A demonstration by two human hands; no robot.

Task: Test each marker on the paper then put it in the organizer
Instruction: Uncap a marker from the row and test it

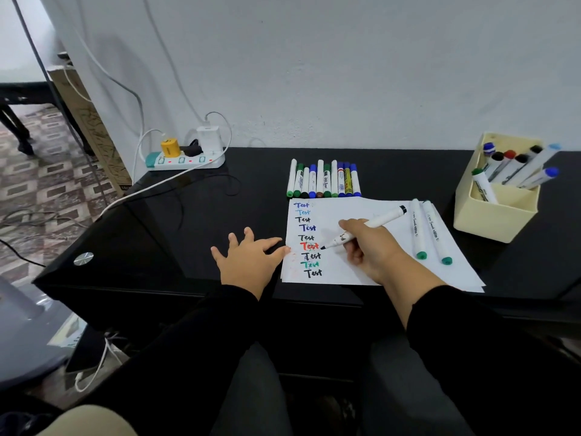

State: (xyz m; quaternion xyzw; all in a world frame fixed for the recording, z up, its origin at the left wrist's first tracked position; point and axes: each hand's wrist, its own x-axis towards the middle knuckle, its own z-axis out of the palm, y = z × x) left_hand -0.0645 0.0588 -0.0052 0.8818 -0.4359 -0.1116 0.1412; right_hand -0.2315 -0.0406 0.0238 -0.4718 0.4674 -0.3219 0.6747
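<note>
My right hand (369, 247) grips a white marker with a black tip (371, 224), uncapped, its nib touching the white paper (355, 212) beside the red "Test". The paper carries several "Test" words in blue, black, red and green. My left hand (251, 258) lies flat with spread fingers on the black table, thumb at the paper's left edge. Two green-capped markers (429, 231) lie on the paper's right part. A row of several markers (323, 180) lies behind the paper. The cream organizer (493, 215) at the right holds several markers.
The black glass table (157, 234) stands against a white wall. A power strip (185, 160) with plugs and white cables sits at its back left corner. The table's left edge drops to a patterned floor with cables.
</note>
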